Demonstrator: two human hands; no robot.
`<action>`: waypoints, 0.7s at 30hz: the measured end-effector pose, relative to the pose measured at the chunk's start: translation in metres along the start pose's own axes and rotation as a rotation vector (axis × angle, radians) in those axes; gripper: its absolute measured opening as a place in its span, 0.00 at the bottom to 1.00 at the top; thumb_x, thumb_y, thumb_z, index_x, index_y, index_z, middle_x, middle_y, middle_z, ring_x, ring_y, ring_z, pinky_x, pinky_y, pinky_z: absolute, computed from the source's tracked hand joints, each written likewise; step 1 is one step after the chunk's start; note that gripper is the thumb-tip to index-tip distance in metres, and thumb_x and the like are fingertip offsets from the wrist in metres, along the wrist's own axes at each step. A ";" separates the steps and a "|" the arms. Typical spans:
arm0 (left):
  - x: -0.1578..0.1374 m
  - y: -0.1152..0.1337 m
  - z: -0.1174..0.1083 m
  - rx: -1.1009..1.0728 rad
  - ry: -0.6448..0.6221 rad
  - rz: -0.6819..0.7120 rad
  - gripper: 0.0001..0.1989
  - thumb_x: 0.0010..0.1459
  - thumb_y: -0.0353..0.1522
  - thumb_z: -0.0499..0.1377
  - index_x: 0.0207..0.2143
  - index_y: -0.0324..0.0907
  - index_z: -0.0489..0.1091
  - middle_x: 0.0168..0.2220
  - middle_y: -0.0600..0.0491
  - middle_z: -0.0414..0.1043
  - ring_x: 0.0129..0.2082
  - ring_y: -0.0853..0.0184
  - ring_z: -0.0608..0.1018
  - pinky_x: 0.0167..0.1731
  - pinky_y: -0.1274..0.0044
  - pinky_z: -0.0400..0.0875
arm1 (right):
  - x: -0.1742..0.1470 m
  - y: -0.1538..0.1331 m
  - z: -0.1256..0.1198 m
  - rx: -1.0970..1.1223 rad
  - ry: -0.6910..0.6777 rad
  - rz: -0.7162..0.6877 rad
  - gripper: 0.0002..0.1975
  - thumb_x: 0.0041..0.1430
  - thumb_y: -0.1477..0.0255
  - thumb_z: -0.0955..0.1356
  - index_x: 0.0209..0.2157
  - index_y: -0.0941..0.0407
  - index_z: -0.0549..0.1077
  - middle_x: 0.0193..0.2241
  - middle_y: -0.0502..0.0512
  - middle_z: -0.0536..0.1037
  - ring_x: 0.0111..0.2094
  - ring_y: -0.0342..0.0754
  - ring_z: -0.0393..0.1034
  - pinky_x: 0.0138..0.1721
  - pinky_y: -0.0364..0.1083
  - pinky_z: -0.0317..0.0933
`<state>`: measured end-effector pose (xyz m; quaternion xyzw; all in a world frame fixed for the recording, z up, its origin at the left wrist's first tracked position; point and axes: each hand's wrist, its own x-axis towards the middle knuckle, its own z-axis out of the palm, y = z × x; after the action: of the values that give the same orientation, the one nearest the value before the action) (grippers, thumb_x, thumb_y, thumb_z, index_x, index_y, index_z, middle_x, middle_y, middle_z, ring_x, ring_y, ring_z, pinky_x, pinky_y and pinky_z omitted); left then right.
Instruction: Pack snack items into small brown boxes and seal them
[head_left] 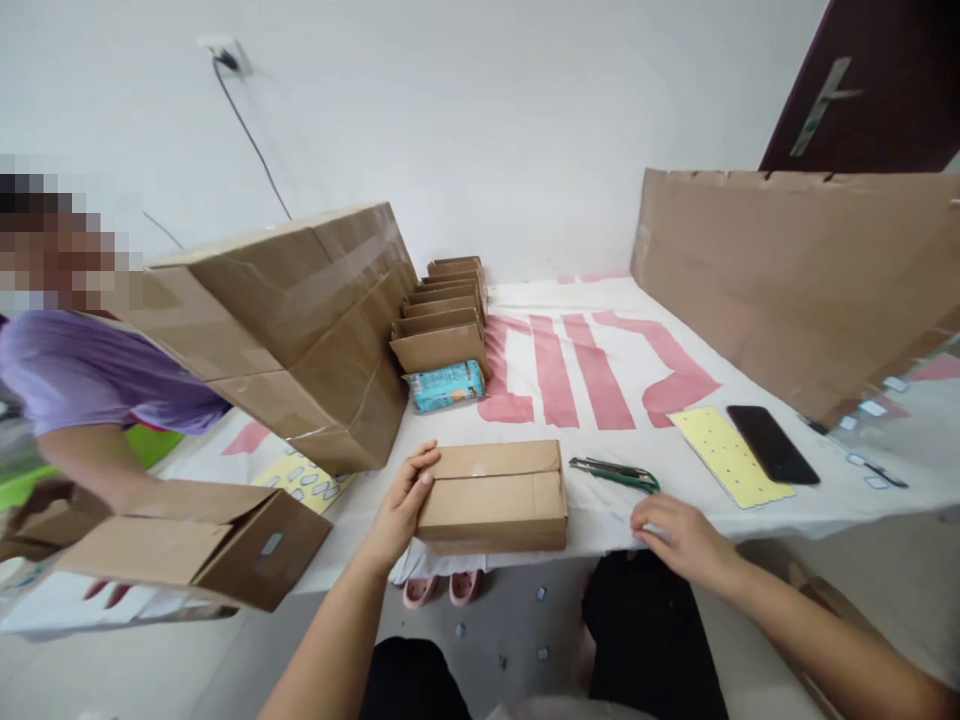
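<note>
A closed cardboard box point(491, 495) lies at the table's front edge, its lid seam running along the top. My left hand point(409, 495) grips its left end, thumb and fingers on the top edge. Right of the box, my right hand point(679, 535) is at the table edge with its fingers drawn together; whether something small is pinched there I cannot make out. Just beyond that hand lies a green utility knife point(615, 473), not touched by it. A yellow sheet with small dots point(727, 460) and a black phone point(772, 443) are farther right.
Large cartons point(300, 330) stand left of me; a cardboard panel point(787, 270) rises on the right. Several open boxes point(439, 345) line up behind a blue packet point(446, 386). At left, a person in a purple sleeve point(97, 375) handles another box point(255, 545).
</note>
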<state>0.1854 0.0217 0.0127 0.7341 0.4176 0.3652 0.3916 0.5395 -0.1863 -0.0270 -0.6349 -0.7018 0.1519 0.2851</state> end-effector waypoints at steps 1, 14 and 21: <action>0.000 0.000 0.000 -0.003 0.002 0.000 0.23 0.60 0.48 0.52 0.49 0.41 0.65 0.64 0.42 0.58 0.66 0.55 0.58 0.64 0.59 0.49 | -0.010 0.004 0.012 -0.084 -0.021 -0.027 0.08 0.60 0.77 0.62 0.33 0.55 0.73 0.34 0.57 0.77 0.39 0.52 0.71 0.42 0.51 0.65; -0.003 -0.001 0.000 -0.088 0.007 0.002 0.23 0.60 0.48 0.53 0.49 0.42 0.66 0.64 0.41 0.57 0.66 0.54 0.59 0.64 0.60 0.49 | 0.004 0.011 0.016 -0.207 -0.039 -0.173 0.07 0.62 0.70 0.64 0.39 0.53 0.73 0.39 0.58 0.76 0.41 0.52 0.72 0.43 0.51 0.68; -0.010 0.000 0.000 -0.163 0.106 -0.018 0.28 0.58 0.47 0.57 0.56 0.43 0.59 0.60 0.40 0.60 0.58 0.53 0.68 0.55 0.61 0.63 | 0.037 0.014 0.012 -0.273 0.075 -0.255 0.09 0.63 0.64 0.64 0.38 0.52 0.74 0.37 0.57 0.77 0.40 0.53 0.73 0.42 0.53 0.69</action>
<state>0.1818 0.0125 0.0101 0.6757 0.4133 0.4325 0.4308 0.5428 -0.1461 -0.0368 -0.5789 -0.7795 -0.0058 0.2390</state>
